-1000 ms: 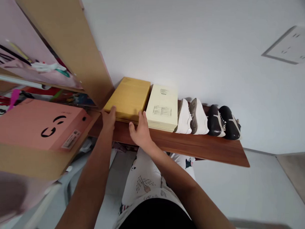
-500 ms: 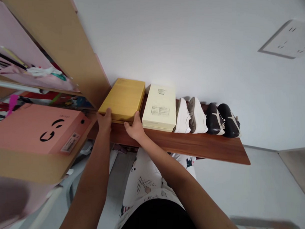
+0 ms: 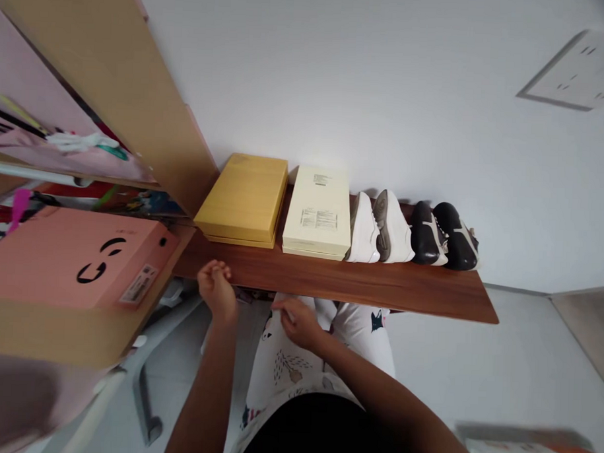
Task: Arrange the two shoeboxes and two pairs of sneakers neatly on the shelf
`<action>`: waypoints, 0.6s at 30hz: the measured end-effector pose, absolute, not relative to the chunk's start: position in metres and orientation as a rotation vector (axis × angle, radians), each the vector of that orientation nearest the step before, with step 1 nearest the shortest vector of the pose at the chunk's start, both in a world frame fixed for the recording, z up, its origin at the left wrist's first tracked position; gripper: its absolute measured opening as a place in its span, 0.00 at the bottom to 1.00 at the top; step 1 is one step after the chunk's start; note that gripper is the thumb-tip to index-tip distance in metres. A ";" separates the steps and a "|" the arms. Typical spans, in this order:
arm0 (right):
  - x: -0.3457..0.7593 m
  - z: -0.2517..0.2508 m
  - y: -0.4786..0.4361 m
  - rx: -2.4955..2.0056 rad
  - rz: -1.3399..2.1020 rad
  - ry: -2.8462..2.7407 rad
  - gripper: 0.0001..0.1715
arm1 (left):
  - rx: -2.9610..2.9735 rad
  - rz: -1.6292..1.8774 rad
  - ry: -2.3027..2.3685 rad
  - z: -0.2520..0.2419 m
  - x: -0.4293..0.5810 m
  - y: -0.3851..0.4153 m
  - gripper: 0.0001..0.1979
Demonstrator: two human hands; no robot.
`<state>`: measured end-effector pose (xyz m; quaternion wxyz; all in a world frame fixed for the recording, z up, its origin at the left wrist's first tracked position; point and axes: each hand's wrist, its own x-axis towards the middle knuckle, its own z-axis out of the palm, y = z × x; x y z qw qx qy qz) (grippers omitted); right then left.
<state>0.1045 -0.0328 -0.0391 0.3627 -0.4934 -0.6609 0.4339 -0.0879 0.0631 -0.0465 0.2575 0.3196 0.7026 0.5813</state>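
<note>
My left hand (image 3: 216, 289) is held over the front edge of the brown wooden shelf (image 3: 359, 281), fingers curled in and nothing in them. To the right, above my lap, is my right hand (image 3: 301, 323); its fingers are half bent, with a gap between them, and it is empty. A yellow shoe box (image 3: 246, 195) lies flat at the shelf's left end, apart from both hands. Beside it is a cream shoe box (image 3: 318, 210) with printed text. A pair of white shoes (image 3: 381, 229) and a pair of black shoes (image 3: 443, 238) stand further right.
A pink box (image 3: 78, 255) sits on the wooden desk (image 3: 45, 326) at left, below a compartment with pens and small items. A wall socket panel (image 3: 579, 71) is at the upper right. Part of a chair base (image 3: 147, 406) shows under the desk.
Both hands have let go of the yellow shoe box and drawn back toward my body. The box stays in its place on the shelf.
</note>
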 end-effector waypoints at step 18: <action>0.132 -0.033 -0.060 -1.551 1.404 -1.414 0.16 | 0.881 1.530 1.786 -0.022 -0.118 0.055 0.19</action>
